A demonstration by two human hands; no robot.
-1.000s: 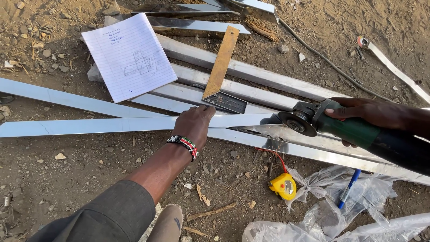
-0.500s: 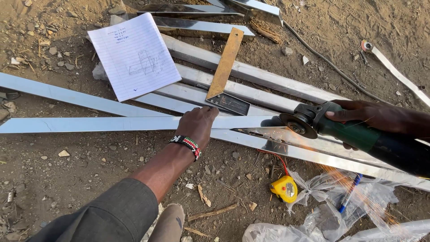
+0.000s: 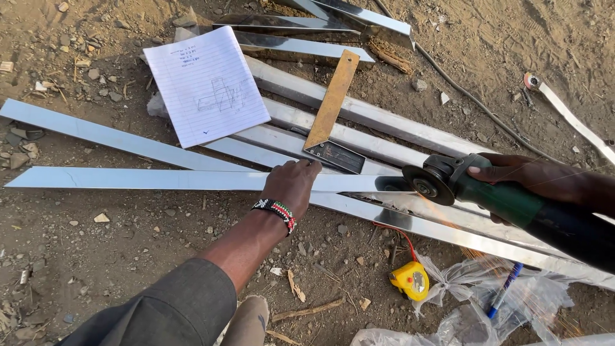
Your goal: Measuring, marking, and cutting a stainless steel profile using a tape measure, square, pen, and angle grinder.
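One view only, and it sat on the person's head, looking steeply down and forward at the dirt ground (image 3: 96, 269). It was close in: the left hand (image 3: 291, 186) fell mid-frame, the right hand (image 3: 519, 176) at the right edge. The long steel strips (image 3: 160, 179) ran past the left edge.
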